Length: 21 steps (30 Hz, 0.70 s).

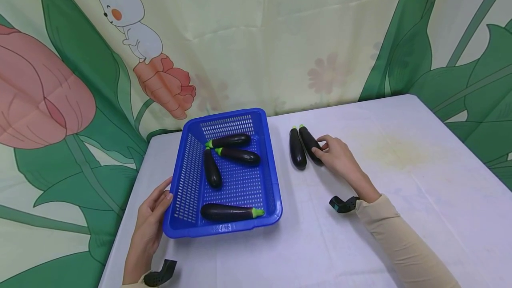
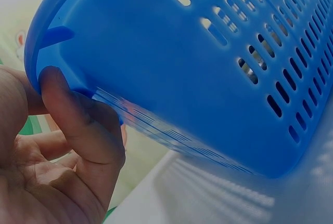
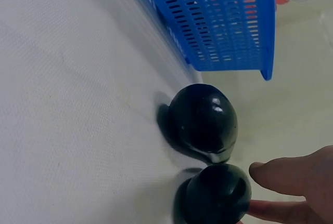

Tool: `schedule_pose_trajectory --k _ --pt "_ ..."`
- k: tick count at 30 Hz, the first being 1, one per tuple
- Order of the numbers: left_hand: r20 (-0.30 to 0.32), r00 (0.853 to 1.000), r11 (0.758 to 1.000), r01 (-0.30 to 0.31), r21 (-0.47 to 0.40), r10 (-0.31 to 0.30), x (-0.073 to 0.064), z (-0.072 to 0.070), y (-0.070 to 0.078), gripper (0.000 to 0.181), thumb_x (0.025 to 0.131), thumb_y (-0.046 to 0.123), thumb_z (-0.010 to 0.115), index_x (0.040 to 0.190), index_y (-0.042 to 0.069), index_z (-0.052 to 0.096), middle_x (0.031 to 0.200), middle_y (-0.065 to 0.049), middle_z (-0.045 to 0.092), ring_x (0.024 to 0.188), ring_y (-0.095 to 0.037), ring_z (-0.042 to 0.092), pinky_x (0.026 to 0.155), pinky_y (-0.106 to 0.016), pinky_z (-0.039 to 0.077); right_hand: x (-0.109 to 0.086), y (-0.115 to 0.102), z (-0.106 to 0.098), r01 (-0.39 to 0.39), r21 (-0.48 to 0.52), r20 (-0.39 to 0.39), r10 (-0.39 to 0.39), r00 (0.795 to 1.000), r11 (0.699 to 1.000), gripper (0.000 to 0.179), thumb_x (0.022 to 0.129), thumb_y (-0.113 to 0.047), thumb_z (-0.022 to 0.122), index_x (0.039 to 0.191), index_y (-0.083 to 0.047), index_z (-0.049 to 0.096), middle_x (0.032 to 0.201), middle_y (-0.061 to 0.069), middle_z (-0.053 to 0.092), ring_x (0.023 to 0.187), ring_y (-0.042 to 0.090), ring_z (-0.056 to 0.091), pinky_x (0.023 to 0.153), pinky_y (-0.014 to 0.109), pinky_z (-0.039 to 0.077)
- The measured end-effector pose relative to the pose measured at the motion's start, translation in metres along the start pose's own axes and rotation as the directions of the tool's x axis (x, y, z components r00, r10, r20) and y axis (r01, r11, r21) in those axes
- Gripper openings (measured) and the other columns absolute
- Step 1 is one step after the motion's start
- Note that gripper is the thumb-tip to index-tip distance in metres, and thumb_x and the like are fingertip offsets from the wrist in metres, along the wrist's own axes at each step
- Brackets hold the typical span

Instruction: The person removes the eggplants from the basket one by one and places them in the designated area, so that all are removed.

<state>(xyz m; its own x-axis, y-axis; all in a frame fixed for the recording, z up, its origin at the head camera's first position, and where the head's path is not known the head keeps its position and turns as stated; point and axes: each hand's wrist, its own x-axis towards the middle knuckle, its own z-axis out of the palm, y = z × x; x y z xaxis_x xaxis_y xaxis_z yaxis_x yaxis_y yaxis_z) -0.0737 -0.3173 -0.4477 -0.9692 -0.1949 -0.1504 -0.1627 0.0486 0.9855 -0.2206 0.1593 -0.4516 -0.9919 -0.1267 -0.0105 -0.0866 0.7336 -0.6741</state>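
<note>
A blue plastic basket (image 1: 276,190) stands on the table, its wall full of slots. My left hand (image 1: 151,217) grips its left rim, thumb and fingers on the edge, as the left wrist view also shows with the hand (image 2: 78,146) at the basket's corner. Right of the basket, two dark eggplants lie side by side with green stem ends pointing away. My right hand (image 1: 338,157) holds the right eggplant (image 1: 309,141) near its rounded end, between thumb and fingers. The left eggplant (image 1: 298,150) lies beside it, untouched by the hand.
Inside the basket lie several eggplants, one (image 1: 228,212) along the near wall, others toward the back and left. A white cloth (image 1: 304,243) covers the table. Behind it hangs a printed curtain (image 1: 240,57) with a rabbit and plants. Each wrist wears a black device (image 1: 343,204).
</note>
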Motion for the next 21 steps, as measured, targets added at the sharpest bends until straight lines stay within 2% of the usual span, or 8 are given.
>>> schedule_pose_trajectory --k 16,21 --pt "0.004 1.0 1.0 0.012 -0.006 -0.012 -0.0002 -0.0005 -0.0009 0.056 0.108 0.026 0.059 0.16 0.014 0.04 0.107 0.011 0.071 0.095 -0.006 0.072 0.081 -0.024 0.063 0.0012 -0.005 -0.0018 0.027 -0.051 -0.078 -0.03 0.996 0.998 0.045 0.101 -0.02 0.063 0.136 0.008 0.059 0.12 0.033 0.065 0.108 0.045 0.066 0.091 0.056 0.051" --pt "0.009 1.0 1.0 0.009 -0.004 -0.009 0.0002 -0.0007 -0.0003 0.057 0.108 0.026 0.058 0.16 0.014 0.04 0.108 0.011 0.07 0.095 -0.006 0.072 0.082 -0.024 0.063 0.0021 -0.0081 -0.0018 0.105 -0.047 -0.094 -0.109 0.99 0.993 0.044 0.103 -0.018 0.062 0.139 0.006 0.057 0.127 0.031 0.06 0.112 0.045 0.062 0.095 0.057 0.05"
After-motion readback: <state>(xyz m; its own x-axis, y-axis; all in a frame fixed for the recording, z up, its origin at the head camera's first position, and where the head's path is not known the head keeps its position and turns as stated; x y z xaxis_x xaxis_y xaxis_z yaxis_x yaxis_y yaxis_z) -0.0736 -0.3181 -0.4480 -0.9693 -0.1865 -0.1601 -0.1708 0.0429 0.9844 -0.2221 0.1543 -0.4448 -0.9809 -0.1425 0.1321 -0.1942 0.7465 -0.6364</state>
